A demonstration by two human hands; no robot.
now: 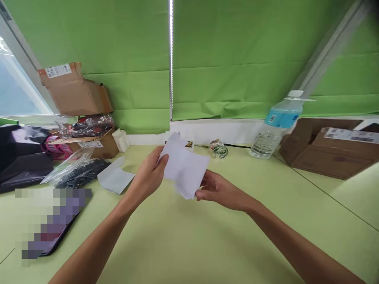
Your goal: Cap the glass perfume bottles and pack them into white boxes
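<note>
A creased sheet of white paper [186, 167] is held up above the table, tilted, with its folds showing. My left hand [150, 173] grips its left edge, the thumb lying on the near face and the fingers mostly behind. At the lower right corner, my right hand [220, 190] pinches the sheet between thumb and fingers. Another folded white paper [116, 176] lies on the table to the left of my left hand. Behind the held sheet, a small white box or card with a dark picture [189, 145] is partly hidden.
Green-yellow table [189, 244]. A large water bottle [271, 128] and an open cardboard box [334, 154] stand at right. Small round trinkets [219, 150] lie at the back. Stacked cardboard boxes [79, 94], a plastic bag of dark items [83, 172] and a partly pixelated flat object [59, 225] are at left.
</note>
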